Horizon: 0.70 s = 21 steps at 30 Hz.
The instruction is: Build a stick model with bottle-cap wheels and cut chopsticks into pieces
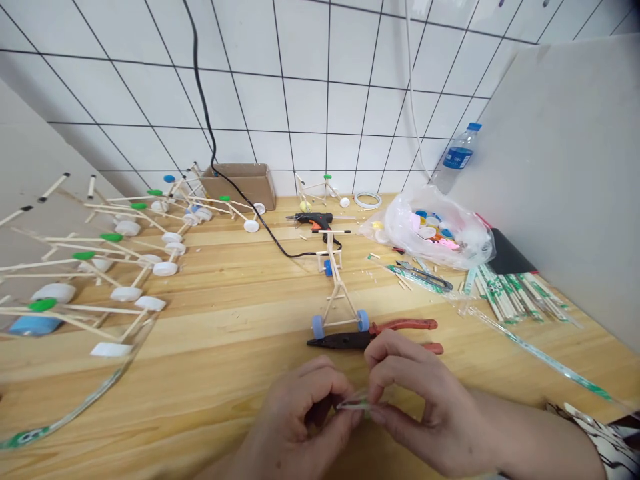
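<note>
Low in the view, my left hand (313,417) and my right hand (423,393) are close together, fingers pinched. Between them they hold a small clear plastic wrapper (356,404) with a hint of green; my fingers cover most of it. Just beyond lie long-nose pliers (345,340) with red handles. Behind the pliers stands a small stick-built model tricycle (336,293), with pale blue bottle caps as near wheels and a darker blue cap farther back.
Several similar stick models (120,240) crowd the left side. A black glue gun (315,219) and a cardboard box (245,185) are at the back. To the right are a bag of bottle caps (400,230), scissors (425,277), wrapped chopsticks (515,293) and a water bottle (457,158).
</note>
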### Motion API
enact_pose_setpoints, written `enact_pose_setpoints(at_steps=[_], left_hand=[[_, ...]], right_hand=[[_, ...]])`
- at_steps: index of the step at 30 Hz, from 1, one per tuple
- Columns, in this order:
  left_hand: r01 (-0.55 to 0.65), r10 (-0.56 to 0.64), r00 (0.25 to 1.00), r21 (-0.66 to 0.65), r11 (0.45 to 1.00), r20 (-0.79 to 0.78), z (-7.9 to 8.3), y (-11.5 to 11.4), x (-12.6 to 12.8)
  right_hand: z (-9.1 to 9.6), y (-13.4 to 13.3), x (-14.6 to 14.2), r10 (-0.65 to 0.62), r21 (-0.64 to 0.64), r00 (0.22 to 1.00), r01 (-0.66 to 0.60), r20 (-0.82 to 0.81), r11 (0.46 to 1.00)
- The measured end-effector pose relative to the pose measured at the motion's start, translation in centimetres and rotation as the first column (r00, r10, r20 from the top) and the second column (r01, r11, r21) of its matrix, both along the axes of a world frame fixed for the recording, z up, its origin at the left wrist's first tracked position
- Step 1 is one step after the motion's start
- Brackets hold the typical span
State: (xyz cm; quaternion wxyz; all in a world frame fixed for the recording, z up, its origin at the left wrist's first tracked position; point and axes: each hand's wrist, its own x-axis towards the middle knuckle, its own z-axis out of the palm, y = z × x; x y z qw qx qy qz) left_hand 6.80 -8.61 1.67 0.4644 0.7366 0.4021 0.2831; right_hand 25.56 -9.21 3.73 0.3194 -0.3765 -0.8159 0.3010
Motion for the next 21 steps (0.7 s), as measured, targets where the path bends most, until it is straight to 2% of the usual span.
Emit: enact_pose_setpoints(at_steps=[5,9,11,13,16,21], left_hand=[[-0.081,0.081,0.997,-0.093,0.992,0.002,0.2,0.3,-0.1],[-0.120,0.123,0.992,-0.136,0.983,0.012,0.2,0.4,-0.1],[-0.175,0.178,0.983,-0.058,0.983,0.047,0.1,0.2,-0.1],[-0.190,0.182,0.980,0.112,0.975,0.079,0.0,-0.1,-0.1],[-0.084,0.079,0.996,0.325,0.942,0.027,0.0,-0.2,-0.2],[0.042,-0.007,0.995,0.377,0.925,-0.095,-0.6,0.1,-0.3]], right_hand=[[0.0,0.5,0.6,0.045,-0.045,0.999,-0.044,0.028,0.998],[-0.3,0.7,0.9,0.012,-0.072,0.996,-0.006,0.085,0.997],[-0.4,0.7,0.8,-0.012,-0.088,0.994,0.022,0.110,0.996],[-0.4,0.6,0.7,-0.014,-0.097,0.993,0.025,0.114,0.995],[-0.3,0.6,0.3,0.006,-0.082,0.996,0.001,0.084,0.997],[-0.3,0.5,-0.2,0.043,-0.043,0.999,-0.042,0.020,0.998]])
